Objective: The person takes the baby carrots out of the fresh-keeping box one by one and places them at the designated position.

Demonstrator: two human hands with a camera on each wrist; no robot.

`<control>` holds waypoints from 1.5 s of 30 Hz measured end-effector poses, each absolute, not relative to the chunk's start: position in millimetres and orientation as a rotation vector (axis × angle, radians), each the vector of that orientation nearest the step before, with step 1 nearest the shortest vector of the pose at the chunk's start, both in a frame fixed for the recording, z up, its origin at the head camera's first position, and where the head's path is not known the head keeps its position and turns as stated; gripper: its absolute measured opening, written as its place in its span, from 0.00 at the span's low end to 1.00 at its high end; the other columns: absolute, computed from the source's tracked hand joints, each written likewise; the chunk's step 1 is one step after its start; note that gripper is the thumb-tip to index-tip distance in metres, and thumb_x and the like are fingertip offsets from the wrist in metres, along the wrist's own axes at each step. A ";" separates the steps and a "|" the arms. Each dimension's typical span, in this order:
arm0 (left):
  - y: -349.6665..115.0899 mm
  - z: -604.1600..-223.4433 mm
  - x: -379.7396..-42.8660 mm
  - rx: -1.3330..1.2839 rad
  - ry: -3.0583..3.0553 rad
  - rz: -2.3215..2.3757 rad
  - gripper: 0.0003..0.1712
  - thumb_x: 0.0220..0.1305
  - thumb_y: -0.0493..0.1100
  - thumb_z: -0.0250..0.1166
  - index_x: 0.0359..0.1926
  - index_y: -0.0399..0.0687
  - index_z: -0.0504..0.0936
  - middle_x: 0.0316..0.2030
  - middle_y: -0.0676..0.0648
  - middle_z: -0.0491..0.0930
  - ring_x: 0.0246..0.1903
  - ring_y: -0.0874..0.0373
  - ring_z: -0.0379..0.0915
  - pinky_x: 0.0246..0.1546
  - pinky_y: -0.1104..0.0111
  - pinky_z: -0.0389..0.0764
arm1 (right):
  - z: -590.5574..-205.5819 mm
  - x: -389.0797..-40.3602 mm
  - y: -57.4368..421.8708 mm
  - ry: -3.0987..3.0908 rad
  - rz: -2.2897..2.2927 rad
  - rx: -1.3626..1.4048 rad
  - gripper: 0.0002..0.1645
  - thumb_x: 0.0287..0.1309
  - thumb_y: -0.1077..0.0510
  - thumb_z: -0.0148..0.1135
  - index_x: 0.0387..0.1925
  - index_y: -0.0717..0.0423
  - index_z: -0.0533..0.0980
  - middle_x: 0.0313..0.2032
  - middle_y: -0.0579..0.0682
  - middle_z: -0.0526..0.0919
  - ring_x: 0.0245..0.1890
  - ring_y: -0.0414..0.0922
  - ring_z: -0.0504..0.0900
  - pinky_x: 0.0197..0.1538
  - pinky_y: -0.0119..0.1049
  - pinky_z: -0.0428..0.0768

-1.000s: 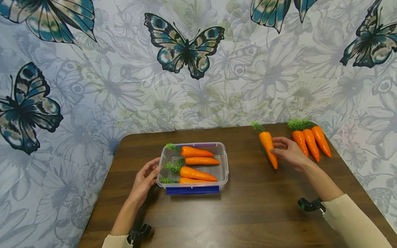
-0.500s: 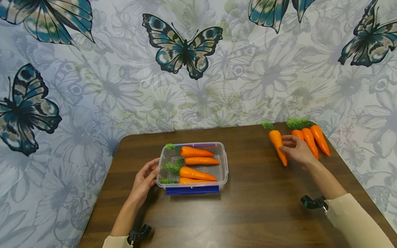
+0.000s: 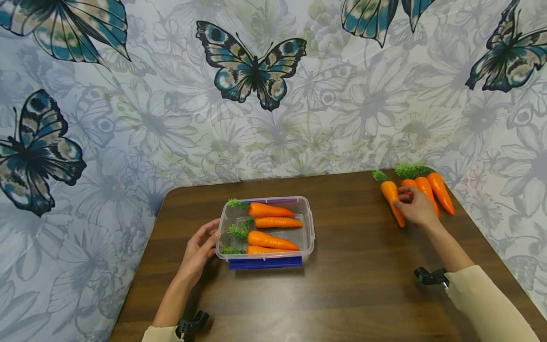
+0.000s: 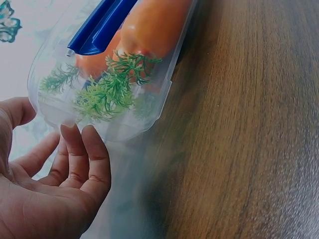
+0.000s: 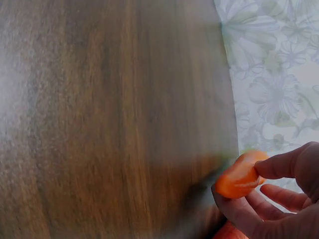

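My right hand pinches an orange carrot with a green top, between thumb and fingers, at the table's back right. The right wrist view shows the same carrot end-on in the fingers. Just right of it lie several more carrots, one partly hidden by the hand. My left hand holds the left end of a clear plastic container with blue clips; in the left wrist view, its fingertips touch the wall. Several carrots lie inside the container, green tops toward the left.
Both the container and the loose carrots stand on a dark brown wooden table. Behind it rises a wall covering with flowers and butterflies, close against the back edge. The table's right edge runs near the loose carrots.
My right hand has moved right with its carrot, closer to the loose carrots, and now covers part of the nearest one. My left hand and the container have stayed in place.
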State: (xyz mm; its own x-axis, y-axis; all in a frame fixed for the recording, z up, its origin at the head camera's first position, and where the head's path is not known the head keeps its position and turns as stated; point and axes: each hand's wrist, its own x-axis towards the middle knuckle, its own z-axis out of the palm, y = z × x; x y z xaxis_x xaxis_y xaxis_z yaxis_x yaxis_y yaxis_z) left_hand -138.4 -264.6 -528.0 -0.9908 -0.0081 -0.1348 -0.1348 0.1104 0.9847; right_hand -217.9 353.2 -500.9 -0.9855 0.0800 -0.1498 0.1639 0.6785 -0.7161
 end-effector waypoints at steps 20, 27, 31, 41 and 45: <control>-266.5 -529.8 -139.3 -0.155 2.264 2.028 0.29 0.82 0.50 0.62 0.78 0.53 0.71 0.57 0.43 0.74 0.53 0.54 0.79 0.45 0.68 0.86 | -508.1 -216.7 357.5 3.171 -0.761 0.248 0.33 0.71 0.50 0.63 0.66 0.69 0.71 0.52 0.70 0.82 0.47 0.73 0.82 0.44 0.72 0.78; -266.7 -530.0 -139.5 -0.144 2.269 2.028 0.29 0.82 0.51 0.62 0.78 0.53 0.71 0.57 0.42 0.74 0.53 0.54 0.78 0.46 0.68 0.86 | -510.9 -217.2 358.6 3.194 -0.753 0.238 0.33 0.70 0.49 0.65 0.65 0.69 0.71 0.50 0.70 0.81 0.46 0.73 0.82 0.41 0.70 0.78; -266.8 -530.3 -139.7 -0.132 2.264 2.035 0.29 0.82 0.51 0.62 0.78 0.52 0.71 0.57 0.43 0.74 0.52 0.55 0.78 0.45 0.68 0.86 | -510.5 -216.2 357.9 3.207 -0.741 0.227 0.33 0.69 0.48 0.66 0.62 0.69 0.72 0.49 0.69 0.81 0.45 0.72 0.82 0.40 0.69 0.78; -266.7 -531.6 -139.7 -0.128 2.265 2.038 0.29 0.82 0.51 0.62 0.78 0.53 0.71 0.56 0.45 0.76 0.52 0.54 0.79 0.45 0.68 0.86 | -501.3 -215.6 352.0 3.189 -0.780 0.205 0.38 0.70 0.47 0.68 0.71 0.65 0.70 0.56 0.70 0.83 0.50 0.71 0.83 0.42 0.69 0.78; -267.1 -532.0 -139.8 -0.114 2.265 2.040 0.29 0.82 0.51 0.61 0.78 0.51 0.71 0.54 0.47 0.76 0.51 0.56 0.79 0.45 0.69 0.86 | -494.2 -214.0 341.0 3.206 -0.812 0.136 0.37 0.70 0.46 0.70 0.70 0.63 0.72 0.57 0.69 0.84 0.50 0.68 0.84 0.43 0.67 0.79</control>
